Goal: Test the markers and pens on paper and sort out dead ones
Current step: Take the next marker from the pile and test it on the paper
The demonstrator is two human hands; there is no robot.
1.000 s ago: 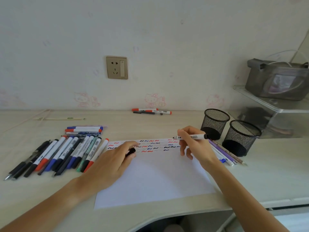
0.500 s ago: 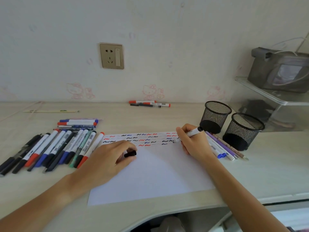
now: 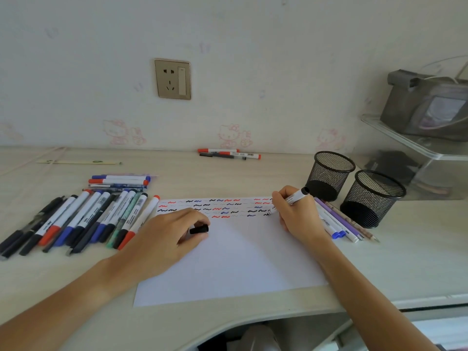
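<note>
Worktop [image 3: 253, 178]: pale, against a white wall with a socket plate [image 3: 172, 79].
Paper [image 3: 240, 259]: flat between both hands, squiggle rows along its far edge.
Right hand [image 3: 297, 214]: grip closed round a black marker [image 3: 291, 200]; a second ago the marker was held level above the sheet, now its tip touches the paper at the right end of the rows.
Left hand [image 3: 162, 239]: unchanged, fingers curled round the black cap [image 3: 199, 229], resting on the paper.
Marker row [image 3: 83, 219]: left of the sheet.
Mesh cups [image 3: 329, 174]: far right.

Small print on marker [image 3: 291, 199] barrels, barcode, nothing legible
</note>
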